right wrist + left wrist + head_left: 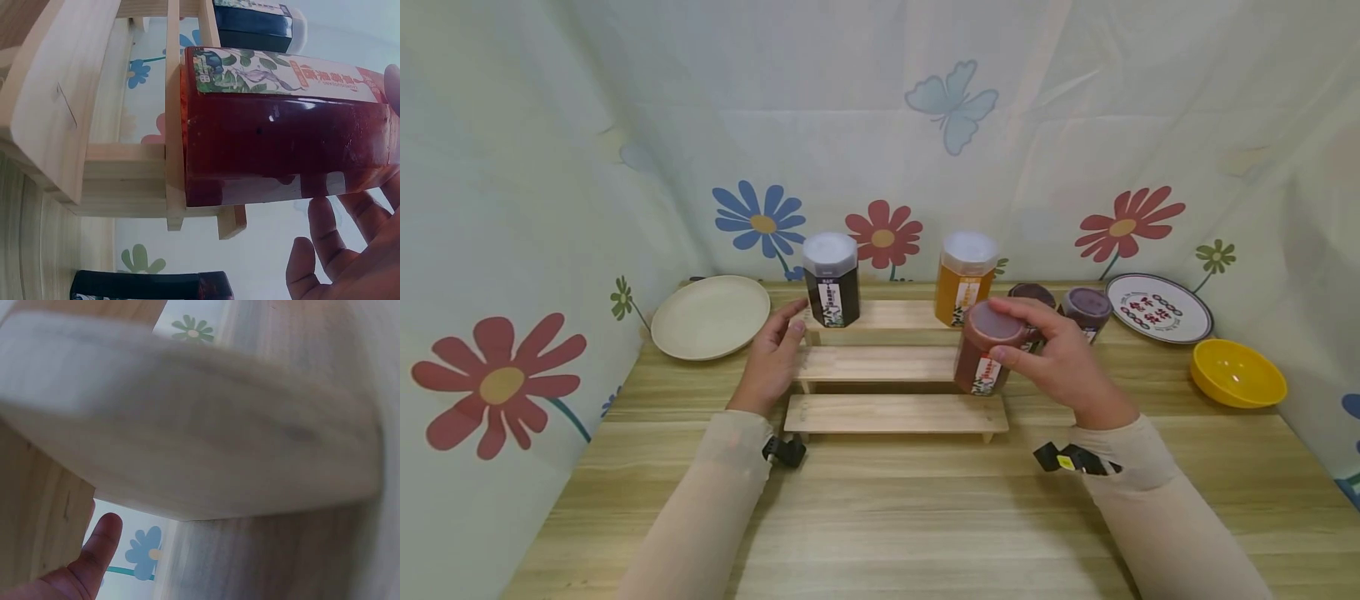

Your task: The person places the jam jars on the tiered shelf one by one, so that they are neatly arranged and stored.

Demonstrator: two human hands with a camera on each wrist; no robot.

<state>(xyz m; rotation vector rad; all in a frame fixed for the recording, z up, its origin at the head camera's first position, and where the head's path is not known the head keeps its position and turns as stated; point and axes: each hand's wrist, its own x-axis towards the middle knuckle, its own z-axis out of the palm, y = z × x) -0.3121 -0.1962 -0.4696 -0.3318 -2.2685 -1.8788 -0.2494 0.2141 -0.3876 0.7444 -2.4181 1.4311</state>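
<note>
Right hand (pixel 1060 354) grasps red jar (pixel 985 350) on stepped shelf's (pixel 880 363) middle step; left hand (pixel 772 358), released, rests against shelf's left end.

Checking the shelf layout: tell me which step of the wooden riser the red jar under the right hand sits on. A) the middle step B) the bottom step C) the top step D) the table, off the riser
A: the right hand grips the red jar by its lid, and its base rests on the middle step of the wooden riser, below the orange jar.
</note>
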